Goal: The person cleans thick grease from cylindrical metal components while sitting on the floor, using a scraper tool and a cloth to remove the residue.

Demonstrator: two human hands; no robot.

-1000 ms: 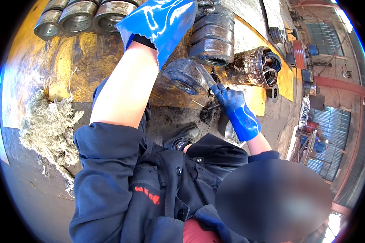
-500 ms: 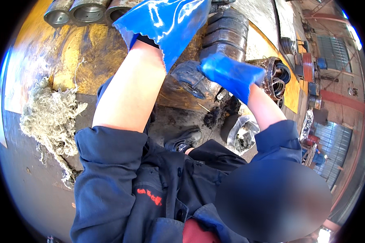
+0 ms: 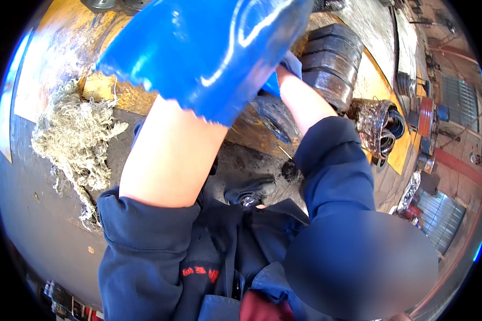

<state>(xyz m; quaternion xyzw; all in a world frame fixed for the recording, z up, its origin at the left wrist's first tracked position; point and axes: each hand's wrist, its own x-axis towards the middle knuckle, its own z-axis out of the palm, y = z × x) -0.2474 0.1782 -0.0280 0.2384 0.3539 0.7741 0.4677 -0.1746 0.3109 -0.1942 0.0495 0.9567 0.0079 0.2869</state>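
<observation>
My left hand (image 3: pixel 214 53), in a long blue rubber glove, reaches up past the top of the picture. Its wide cuff shows, but its fingers are out of sight. Behind that cuff, my right hand (image 3: pixel 273 84) is mostly hidden; a bit of blue glove shows at the wrist, and its fingers do not show. Just right of it lies a dark, greasy ribbed cylinder (image 3: pixel 333 64). Below the gloves is a black oily round part (image 3: pixel 277 119) with a rimmed end. Whether either hand touches these parts I cannot tell.
A tangle of pale fibre waste (image 3: pixel 75 142) hangs over the table's near left edge. Steel cylinders (image 3: pixel 99 4) stand at the far left. A grimy basket (image 3: pixel 370 122) holding dark rings is at right. My shoe (image 3: pixel 254 190) shows on the floor below.
My right hand has moved up and left, off the round part, and is now behind the left glove. The left glove looms larger. The view has shifted slightly.
</observation>
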